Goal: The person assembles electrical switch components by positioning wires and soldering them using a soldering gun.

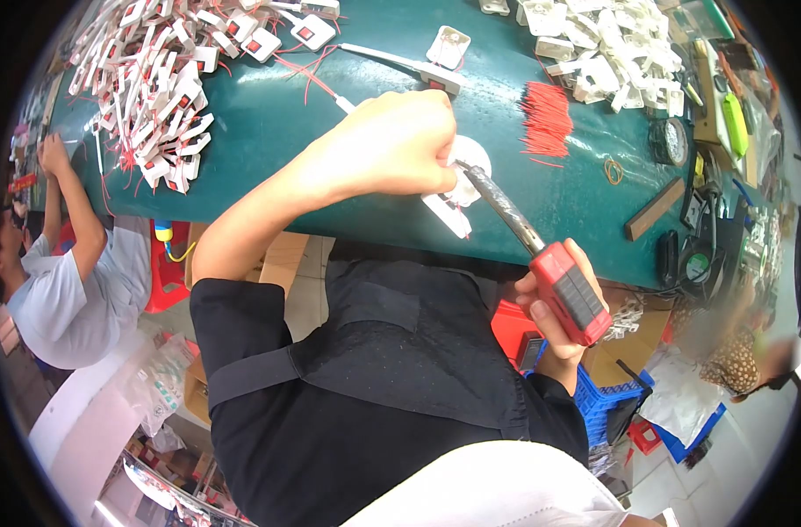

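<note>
My left hand (400,145) is closed on a white plastic piece (447,216) low over the table, its fingertips mostly hidden from view. A rounded white part (472,156) shows beside those fingers. My right hand (554,316) is wrapped round the red and black handle of a soldering iron (576,299). The iron's metal barrel slants up and left, its tip close to the left fingers; whether it touches the piece I cannot tell. Just beyond the left hand lies a white stick-like part with a red switch (435,77), near an open white housing (448,47).
White assemblies with red switches and wires (168,105) are heaped at left. White housings (602,44) and a bundle of red wires (546,121) lie at right, near a tape roll (669,142) and a wooden strip (655,209). Another person (75,272) sits at left.
</note>
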Available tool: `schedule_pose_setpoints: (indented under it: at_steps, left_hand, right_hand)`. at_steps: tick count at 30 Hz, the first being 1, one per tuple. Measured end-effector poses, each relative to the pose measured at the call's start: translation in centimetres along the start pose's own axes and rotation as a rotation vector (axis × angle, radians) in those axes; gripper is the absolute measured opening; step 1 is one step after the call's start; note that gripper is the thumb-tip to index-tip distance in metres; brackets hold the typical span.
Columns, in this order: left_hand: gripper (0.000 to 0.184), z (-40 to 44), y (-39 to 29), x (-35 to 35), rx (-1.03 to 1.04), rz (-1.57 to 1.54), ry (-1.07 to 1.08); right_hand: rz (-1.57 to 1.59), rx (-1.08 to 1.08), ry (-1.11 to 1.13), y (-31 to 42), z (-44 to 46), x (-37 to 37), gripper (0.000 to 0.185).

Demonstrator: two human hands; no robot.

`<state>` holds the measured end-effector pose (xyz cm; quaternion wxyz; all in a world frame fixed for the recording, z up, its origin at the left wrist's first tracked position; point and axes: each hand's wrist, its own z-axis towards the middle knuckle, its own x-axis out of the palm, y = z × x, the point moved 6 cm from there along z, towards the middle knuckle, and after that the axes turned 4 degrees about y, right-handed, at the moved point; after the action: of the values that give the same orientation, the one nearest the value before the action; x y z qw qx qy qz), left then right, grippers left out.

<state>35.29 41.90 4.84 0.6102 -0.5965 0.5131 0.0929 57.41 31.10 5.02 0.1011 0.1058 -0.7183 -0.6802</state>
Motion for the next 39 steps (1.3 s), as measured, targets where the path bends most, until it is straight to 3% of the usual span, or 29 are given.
schedule_pose_setpoints:
  at_steps: [4, 9, 19, 22, 26, 29, 30, 33, 35, 39]
  left_hand:
    - [0.017, 0.0, 0.0, 0.0, 0.016, 0.002, -0.019]
    - [0.017, 0.0, 0.1, 0.0, 0.003, -0.009, 0.005]
    - [0.017, 0.1, 0.0, 0.0, 0.019, -0.010, 0.009]
    - [0.017, 0.1, 0.0, -0.1, -0.027, 0.001, 0.064]
    - [0.016, 0.2, 0.0, 0.0, 0.015, 0.005, 0.034]
    - [0.016, 0.1, -0.1, -0.2, 0.004, 0.004, 0.041]
    - [0.017, 0.0, -0.1, -0.2, -0.013, 0.001, 0.049]
    - [0.016, 0.1, -0.1, -0.2, -0.020, -0.004, 0.054]
    - [0.016, 0.0, -0.2, -0.3, 0.005, 0.009, 0.039]
    - [0.012, -0.9, 0.1, -0.8, 0.101, -0.044, -0.122]
  right_hand:
    - [0.073, 0.010, -0.057, -0.4, -0.5, -0.2, 0.062]
    - [0.017, -0.064, -0.009, -0.6, -0.3, 0.0, 0.061]
    - [-0.117, -0.010, 0.023, 0.7, 0.2, 0.2, 0.060]
    - [0.258, 0.035, -0.159, 0.2, -0.4, -0.2, 0.070]
    - [0.267, -0.175, -0.155, 0.2, 2.4, -0.6, 0.085]
    - [0.638, -0.199, -0.212, -1.1, 4.4, 0.9, 0.086]
    - [0.770, -0.255, -0.115, -2.0, 5.3, 1.2, 0.085]
    - [1.009, -0.235, -0.134, -3.9, 7.8, 2.7, 0.081]
    - [0.917, -0.244, -0.150, -3.1, 9.0, 3.8, 0.042]
    - [0.840, -0.261, -0.073, -3.1, 9.4, 4.2, 0.045]
